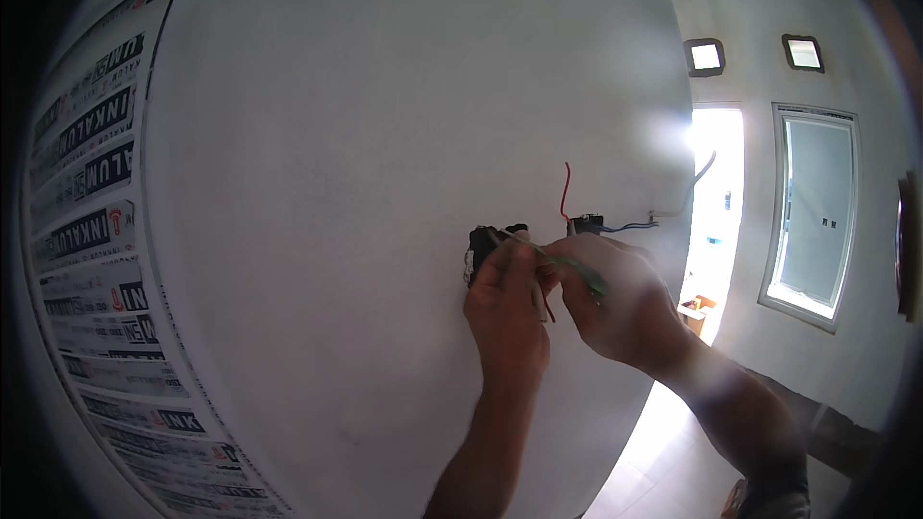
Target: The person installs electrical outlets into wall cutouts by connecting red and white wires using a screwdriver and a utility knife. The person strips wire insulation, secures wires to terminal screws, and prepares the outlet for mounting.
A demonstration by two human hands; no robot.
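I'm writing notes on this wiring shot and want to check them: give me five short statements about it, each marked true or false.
1. The left hand is at the left wall box. True.
2. The right hand holds a green wire. True.
3. The right hand wears a glove. False: it is bare.
4. A window shows to the right of the hands. True.
5. Nothing red rises above the hands. False: a red wire does.
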